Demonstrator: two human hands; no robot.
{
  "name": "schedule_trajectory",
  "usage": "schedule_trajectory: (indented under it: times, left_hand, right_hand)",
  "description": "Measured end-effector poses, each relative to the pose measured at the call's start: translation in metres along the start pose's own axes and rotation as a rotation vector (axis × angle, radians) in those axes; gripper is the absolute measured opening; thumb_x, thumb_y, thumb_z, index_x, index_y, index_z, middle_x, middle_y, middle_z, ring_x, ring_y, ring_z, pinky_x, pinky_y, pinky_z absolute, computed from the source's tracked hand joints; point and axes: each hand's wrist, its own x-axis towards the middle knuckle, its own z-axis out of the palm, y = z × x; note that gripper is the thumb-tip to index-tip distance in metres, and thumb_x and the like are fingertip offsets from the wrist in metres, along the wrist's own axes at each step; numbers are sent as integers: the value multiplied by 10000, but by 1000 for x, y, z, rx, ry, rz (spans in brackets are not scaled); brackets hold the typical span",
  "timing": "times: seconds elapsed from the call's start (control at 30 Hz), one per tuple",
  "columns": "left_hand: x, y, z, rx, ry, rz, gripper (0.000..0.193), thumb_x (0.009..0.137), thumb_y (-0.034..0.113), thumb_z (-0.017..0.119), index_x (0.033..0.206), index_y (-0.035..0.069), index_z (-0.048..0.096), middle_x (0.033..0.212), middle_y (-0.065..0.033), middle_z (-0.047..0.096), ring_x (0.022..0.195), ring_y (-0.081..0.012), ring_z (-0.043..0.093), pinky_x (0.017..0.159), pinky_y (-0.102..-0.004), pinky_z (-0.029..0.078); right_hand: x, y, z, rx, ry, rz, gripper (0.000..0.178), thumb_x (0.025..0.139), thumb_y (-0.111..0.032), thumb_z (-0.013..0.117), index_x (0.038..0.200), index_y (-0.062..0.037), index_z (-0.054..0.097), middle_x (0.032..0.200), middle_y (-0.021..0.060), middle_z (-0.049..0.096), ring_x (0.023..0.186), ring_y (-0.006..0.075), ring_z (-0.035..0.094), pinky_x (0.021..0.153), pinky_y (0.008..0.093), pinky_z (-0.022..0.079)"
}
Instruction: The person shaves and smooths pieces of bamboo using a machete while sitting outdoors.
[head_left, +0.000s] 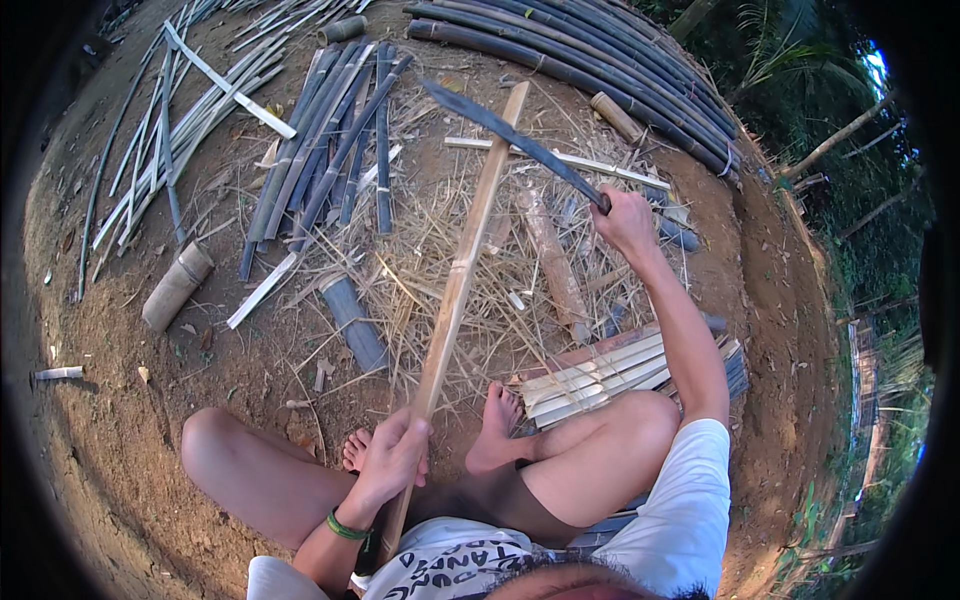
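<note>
My left hand is closed round the lower part of a long split bamboo strip, which slants up and away from my lap. In my right hand is the handle of a machete; its long dark blade points to the far left and crosses the strip near its upper end. Whether blade and strip touch, I cannot tell. Beneath them lie a peeled log and a thick litter of pale shavings. A short dark bamboo section rests left of the strip.
Split pale slats are stacked by my right knee. Dark split bamboo lies at the far left, with long thin strips beyond. Whole bamboo poles run along the back. A cut bamboo piece sits on the dirt at left.
</note>
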Motion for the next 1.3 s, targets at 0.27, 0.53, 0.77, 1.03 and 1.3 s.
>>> schedule_trajectory:
  times: [0.27, 0.53, 0.77, 1.03, 1.3]
  left_hand:
    - [-9, -13, -8, -32, -25, 60, 390, 1047, 398, 445, 961, 27, 527, 553, -26, 509, 404, -88, 474, 353, -217, 377]
    - [-7, 4, 3, -176, -252, 113, 503, 1004, 338, 541, 1356, 7, 399, 592, 32, 453, 422, -65, 414, 386, -200, 324]
    - [8, 16, -5, -384, -229, 84, 680, 917, 301, 635, 1464, 7, 359, 855, 16, 444, 545, -81, 453, 472, -214, 336]
    - [15, 25, -3, -503, -290, 95, 598, 966, 169, 578, 1492, 137, 294, 837, -1, 446, 486, -54, 384, 426, -204, 282]
    - [14, 17, 0, -514, -298, 69, 581, 915, 59, 597, 1431, 117, 337, 824, -18, 456, 454, -54, 373, 404, -211, 264]
  right_hand:
    - [20, 12, -3, -24, 88, 72, 158, 816, -228, 680, 811, -70, 669, 768, 170, 692, 684, 371, 673, 616, 470, 508]
    - [25, 2, -35, 318, 112, 305, 371, 862, -381, 706, 863, -11, 675, 740, 150, 683, 747, 292, 677, 688, 402, 500]
    - [-36, -101, -37, 549, -201, 116, 295, 845, -270, 741, 827, -7, 609, 645, 72, 588, 562, 169, 552, 531, 344, 408]
    - [-67, -132, -5, 304, -163, -467, 193, 681, -80, 704, 776, -53, 539, 678, 105, 608, 580, 282, 630, 508, 449, 452]
    - [-49, -108, -9, 372, -217, -162, 174, 775, -141, 645, 646, -43, 580, 484, 66, 550, 395, 209, 545, 415, 353, 429]
